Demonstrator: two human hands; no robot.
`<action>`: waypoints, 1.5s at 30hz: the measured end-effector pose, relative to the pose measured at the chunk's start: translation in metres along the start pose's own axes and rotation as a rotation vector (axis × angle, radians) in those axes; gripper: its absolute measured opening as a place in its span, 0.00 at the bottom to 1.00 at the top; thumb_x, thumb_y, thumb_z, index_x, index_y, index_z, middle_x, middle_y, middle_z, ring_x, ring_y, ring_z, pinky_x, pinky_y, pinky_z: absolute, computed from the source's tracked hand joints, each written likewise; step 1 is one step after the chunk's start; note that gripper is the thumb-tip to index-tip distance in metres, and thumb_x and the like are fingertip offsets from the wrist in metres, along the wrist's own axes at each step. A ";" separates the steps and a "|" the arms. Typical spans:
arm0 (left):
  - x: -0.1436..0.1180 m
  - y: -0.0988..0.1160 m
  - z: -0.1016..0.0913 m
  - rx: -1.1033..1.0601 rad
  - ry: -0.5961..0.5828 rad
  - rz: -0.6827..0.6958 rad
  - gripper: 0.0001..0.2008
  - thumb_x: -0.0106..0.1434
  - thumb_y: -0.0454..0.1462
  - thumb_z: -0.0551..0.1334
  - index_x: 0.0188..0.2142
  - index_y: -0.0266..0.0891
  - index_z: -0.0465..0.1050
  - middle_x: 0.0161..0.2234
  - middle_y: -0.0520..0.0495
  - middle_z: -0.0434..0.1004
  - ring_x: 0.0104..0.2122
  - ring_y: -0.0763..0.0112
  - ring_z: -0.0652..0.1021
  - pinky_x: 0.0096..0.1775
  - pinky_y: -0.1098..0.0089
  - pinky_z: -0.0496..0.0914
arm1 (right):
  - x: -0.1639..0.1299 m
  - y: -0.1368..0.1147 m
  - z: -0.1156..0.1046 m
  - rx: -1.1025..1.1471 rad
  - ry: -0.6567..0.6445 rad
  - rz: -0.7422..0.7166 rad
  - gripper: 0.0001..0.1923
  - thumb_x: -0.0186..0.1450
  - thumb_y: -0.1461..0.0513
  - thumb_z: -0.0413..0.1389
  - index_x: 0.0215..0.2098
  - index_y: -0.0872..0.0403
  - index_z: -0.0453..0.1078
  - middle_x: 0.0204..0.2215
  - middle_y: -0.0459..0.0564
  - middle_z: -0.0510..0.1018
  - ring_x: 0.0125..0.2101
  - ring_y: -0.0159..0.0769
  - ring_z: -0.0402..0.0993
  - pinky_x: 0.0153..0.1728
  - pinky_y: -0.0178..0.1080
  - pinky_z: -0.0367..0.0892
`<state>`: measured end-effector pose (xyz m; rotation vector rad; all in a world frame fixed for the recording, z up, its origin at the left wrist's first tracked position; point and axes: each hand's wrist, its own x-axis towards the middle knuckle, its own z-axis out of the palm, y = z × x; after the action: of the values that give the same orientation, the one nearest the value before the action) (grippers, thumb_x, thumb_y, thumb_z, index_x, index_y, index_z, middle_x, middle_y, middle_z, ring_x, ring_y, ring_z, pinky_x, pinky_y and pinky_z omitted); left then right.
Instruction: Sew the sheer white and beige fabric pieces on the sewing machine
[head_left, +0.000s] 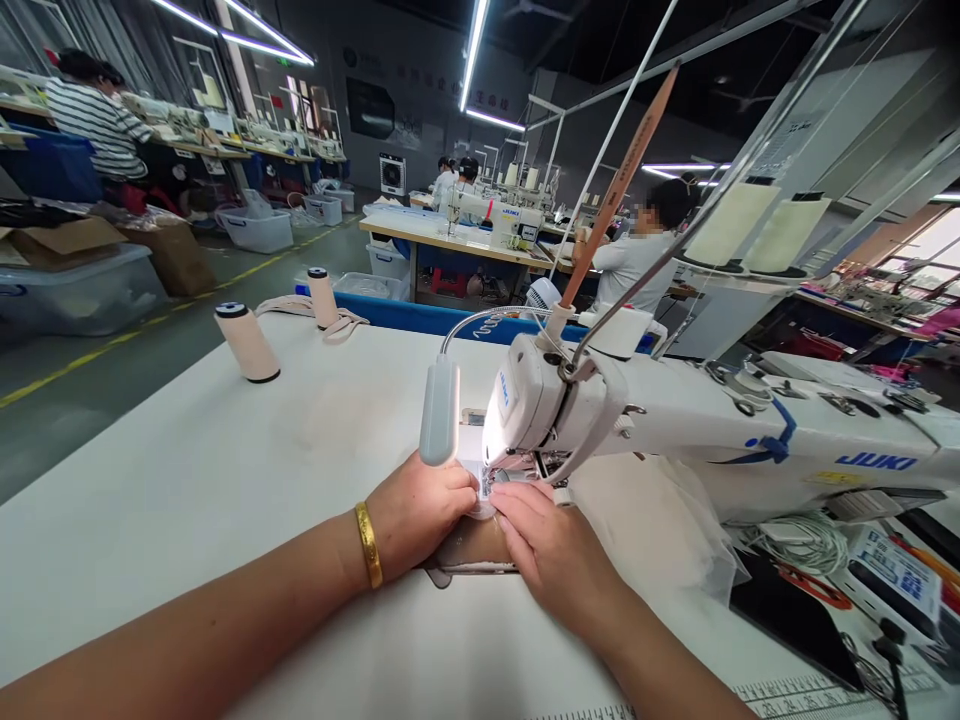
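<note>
Both hands are at the needle area of a white JUKI sewing machine (pixel 525 400), under its lit head. My left hand (pixel 424 495), with a gold bracelet (pixel 368 545) at the wrist, has its fingers curled and pinched on a small pale piece of sheer fabric (pixel 480 510) left of the presser foot. Close on the right side, my right hand (pixel 551 540) has its fingers bent together, pressing on the same fabric. Its fingertips nearly touch the foot, and the exact grip is partly hidden. More sheer beige fabric (pixel 660 520) lies bunched right of my right hand.
A grey lamp (pixel 439 412) on a bent neck hangs just above my left hand. Two beige thread cones (pixel 249 345) stand at the table's back left beside a fabric strip (pixel 289 305). A black phone-like slab (pixel 799 610) and cables (pixel 802 543) lie at right. Other people sit farther back.
</note>
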<state>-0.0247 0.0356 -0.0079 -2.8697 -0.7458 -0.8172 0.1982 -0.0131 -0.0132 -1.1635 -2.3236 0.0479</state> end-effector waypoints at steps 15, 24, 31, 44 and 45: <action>0.001 0.001 -0.016 -0.026 -0.094 -0.275 0.10 0.69 0.35 0.55 0.34 0.40 0.75 0.34 0.44 0.74 0.36 0.61 0.75 0.29 0.69 0.66 | -0.001 0.003 -0.016 -0.107 -0.075 -0.034 0.08 0.73 0.64 0.53 0.40 0.51 0.74 0.40 0.53 0.80 0.41 0.45 0.72 0.41 0.46 0.66; 0.000 0.011 -0.017 -0.094 -0.093 -0.120 0.13 0.69 0.33 0.56 0.28 0.38 0.74 0.39 0.43 0.77 0.39 0.61 0.76 0.44 0.58 0.70 | -0.002 -0.004 -0.027 0.116 -0.059 -0.162 0.13 0.72 0.67 0.51 0.51 0.51 0.71 0.43 0.51 0.80 0.43 0.42 0.72 0.46 0.44 0.67; 0.000 0.022 -0.011 -0.181 -0.069 -0.086 0.11 0.71 0.32 0.56 0.40 0.40 0.78 0.38 0.45 0.80 0.40 0.61 0.77 0.44 0.58 0.70 | -0.005 0.013 -0.030 -0.204 0.116 -0.017 0.12 0.61 0.73 0.51 0.31 0.52 0.70 0.27 0.50 0.72 0.37 0.45 0.67 0.42 0.47 0.64; -0.003 0.024 -0.011 -0.167 0.004 -0.047 0.15 0.70 0.30 0.54 0.44 0.41 0.79 0.36 0.45 0.80 0.35 0.62 0.75 0.41 0.59 0.69 | -0.010 -0.002 -0.014 -0.039 -0.144 -0.093 0.13 0.63 0.75 0.49 0.37 0.51 0.66 0.34 0.49 0.75 0.36 0.41 0.70 0.34 0.40 0.59; -0.003 0.024 -0.011 -0.164 0.006 -0.043 0.15 0.70 0.30 0.54 0.43 0.41 0.79 0.36 0.45 0.80 0.35 0.62 0.75 0.41 0.59 0.69 | -0.010 -0.002 -0.014 -0.037 -0.139 -0.093 0.13 0.63 0.75 0.50 0.37 0.52 0.67 0.34 0.49 0.76 0.37 0.41 0.70 0.34 0.40 0.59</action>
<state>-0.0210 0.0110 0.0018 -3.0023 -0.7773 -0.9342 0.2084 -0.0247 -0.0056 -1.1001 -2.5071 0.0539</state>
